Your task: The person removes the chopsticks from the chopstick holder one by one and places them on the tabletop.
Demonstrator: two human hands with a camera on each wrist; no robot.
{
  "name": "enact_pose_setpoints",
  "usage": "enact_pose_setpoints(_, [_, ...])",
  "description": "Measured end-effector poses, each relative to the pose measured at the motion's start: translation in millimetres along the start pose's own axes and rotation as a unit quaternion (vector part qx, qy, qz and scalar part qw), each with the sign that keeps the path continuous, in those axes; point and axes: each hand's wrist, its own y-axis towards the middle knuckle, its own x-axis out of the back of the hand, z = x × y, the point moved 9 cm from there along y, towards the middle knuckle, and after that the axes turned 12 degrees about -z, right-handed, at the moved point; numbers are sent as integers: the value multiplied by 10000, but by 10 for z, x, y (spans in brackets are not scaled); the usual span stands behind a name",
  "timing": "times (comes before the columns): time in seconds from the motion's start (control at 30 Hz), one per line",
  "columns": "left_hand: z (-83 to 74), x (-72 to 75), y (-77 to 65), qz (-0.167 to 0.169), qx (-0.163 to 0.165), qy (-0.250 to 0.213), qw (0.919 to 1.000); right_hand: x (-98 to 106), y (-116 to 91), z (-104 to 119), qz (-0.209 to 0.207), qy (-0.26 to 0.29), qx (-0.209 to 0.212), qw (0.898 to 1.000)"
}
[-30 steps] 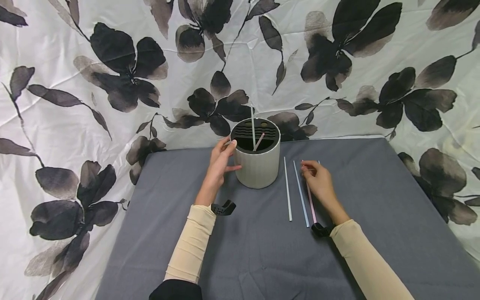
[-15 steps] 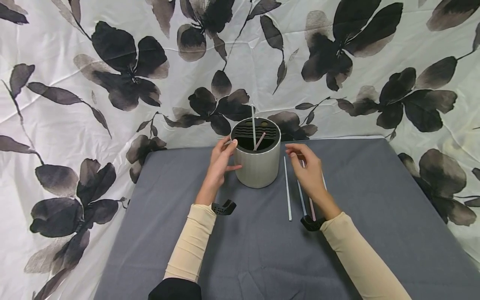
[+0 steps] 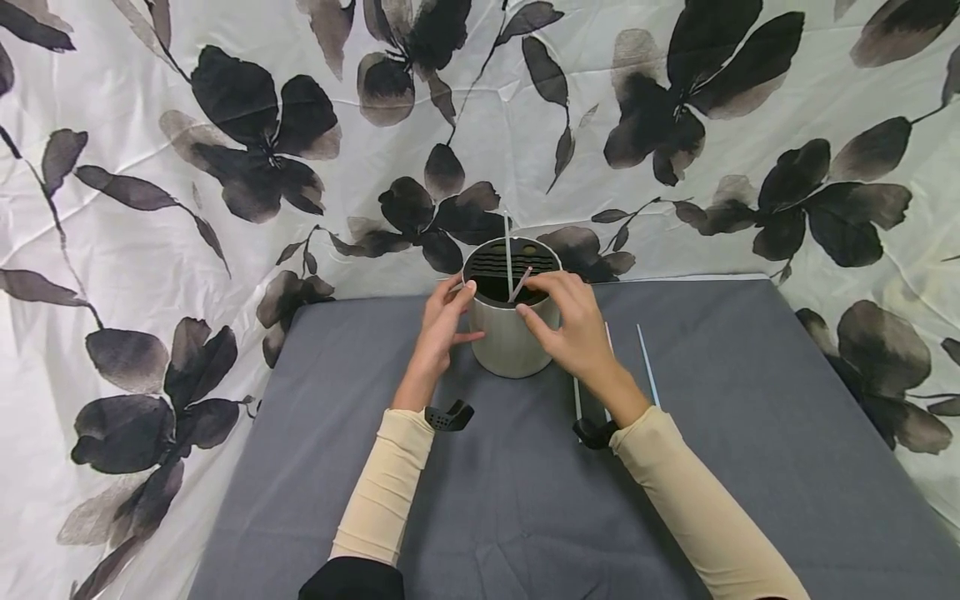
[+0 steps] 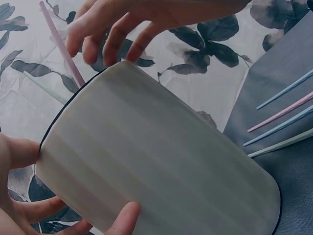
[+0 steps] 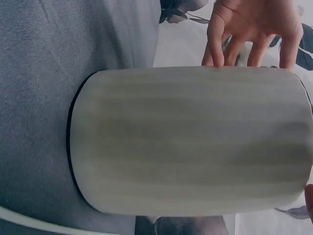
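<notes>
A pale, ribbed knife holder [image 3: 510, 350] with a black slotted top stands upright on the table. My left hand [image 3: 441, 329] grips its left side, thumb by the rim. A white chopstick [image 3: 508, 250] stands in the front opening, and a shorter-looking pink chopstick [image 3: 521, 283] leans beside it. My right hand [image 3: 577, 329] is over the holder's right rim, fingers loosely bent and thumb apart, close to the pink chopstick. In the left wrist view a gap shows between thumb-side fingertips and the pink chopstick [image 4: 62, 46]; contact is hard to tell.
Several chopsticks lie right of the holder, among them a blue one [image 3: 648, 365], a pink one [image 4: 281, 112] and a whitish one [image 4: 283, 142]. My right forearm partly covers them in the head view. A floral cloth [image 3: 300, 250] hangs behind the grey-covered table [image 3: 495, 483].
My right hand has moved left from above the chopsticks on the table to the holder's rim. My left hand stays on the holder, and the holder stays in place.
</notes>
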Motion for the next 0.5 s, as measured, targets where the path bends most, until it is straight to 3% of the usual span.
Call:
enact_pose_setpoints(0.3, [11, -25, 10, 19, 24, -92, 10000, -118, 28, 42, -26, -511, 353, 9981])
enact_pose_setpoints(0.5, [4, -8, 19, -7, 8, -48, 10000, -154, 76, 54, -79, -559, 452, 9974])
